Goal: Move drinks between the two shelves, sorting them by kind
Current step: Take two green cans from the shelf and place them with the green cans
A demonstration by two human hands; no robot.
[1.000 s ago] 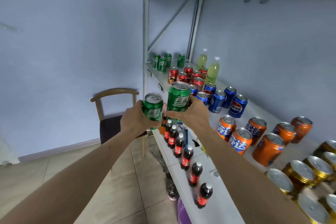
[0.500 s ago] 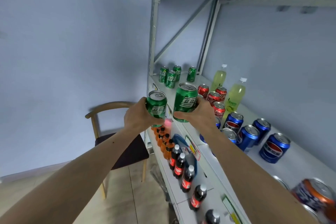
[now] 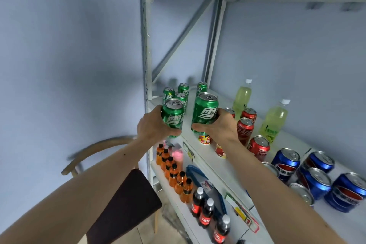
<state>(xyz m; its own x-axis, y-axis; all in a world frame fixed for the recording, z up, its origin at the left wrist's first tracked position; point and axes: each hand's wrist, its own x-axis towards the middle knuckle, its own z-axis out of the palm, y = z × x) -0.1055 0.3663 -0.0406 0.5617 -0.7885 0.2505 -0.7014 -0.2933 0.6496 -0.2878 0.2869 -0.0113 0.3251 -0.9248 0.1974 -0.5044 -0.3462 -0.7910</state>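
2 upright green cans (image 3: 172,118)

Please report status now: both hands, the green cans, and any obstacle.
Left hand grip shut on green can. Right hand grip shut on second green can. Shelved green cans just ahead. Nothing between.

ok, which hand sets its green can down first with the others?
Left, probably. The left hand holds its green can right before the green can group; the right hand sits nearer the red cans.

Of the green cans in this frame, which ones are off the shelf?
Two: one in the left hand, one in the right hand. The four green cans behind them stand on the shelf.
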